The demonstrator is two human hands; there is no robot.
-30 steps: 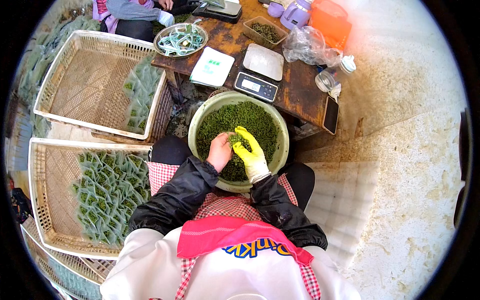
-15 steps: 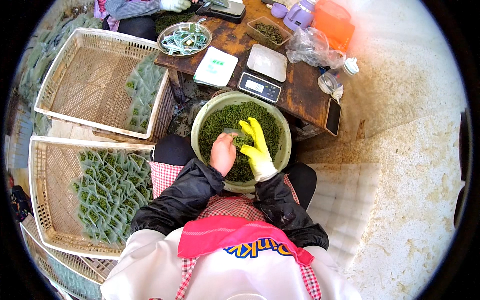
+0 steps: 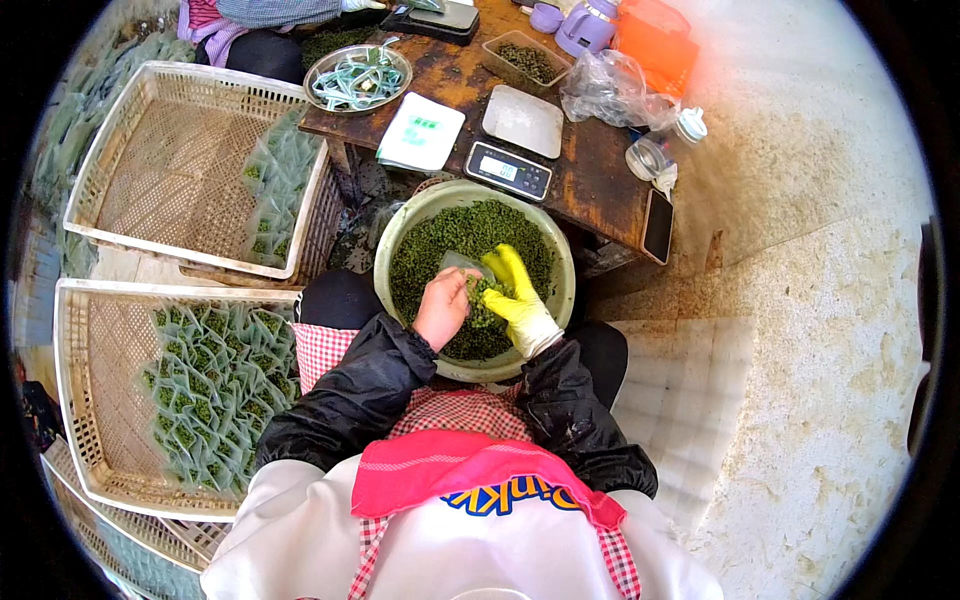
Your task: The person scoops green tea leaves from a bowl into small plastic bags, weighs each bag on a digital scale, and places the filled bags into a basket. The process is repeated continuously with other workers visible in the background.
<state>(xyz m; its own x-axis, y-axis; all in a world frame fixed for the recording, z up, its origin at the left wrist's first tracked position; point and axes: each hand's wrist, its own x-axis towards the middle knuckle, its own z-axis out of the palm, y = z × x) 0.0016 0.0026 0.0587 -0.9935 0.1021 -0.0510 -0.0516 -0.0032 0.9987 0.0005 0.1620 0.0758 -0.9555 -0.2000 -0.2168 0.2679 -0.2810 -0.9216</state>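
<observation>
A pale tub of small green berries, which look like green peppercorns, stands between my knees. Over it, my bare left hand is closed on a small clear plastic bag. My right hand, in a yellow glove, faces it with curved fingers cupped around some berries beside the bag. The fingers partly hide the bag's mouth, so how full it is does not show.
Left of me, a near crate holds many filled bags; a far crate holds a few. On the wooden table are a scale, white packets, a metal bowl and a phone. A co-worker's sleeve shows beyond.
My gloved fingers have curled in from a more outstretched pose. The clear bag shows more above my left hand. The whole view has shifted slightly.
</observation>
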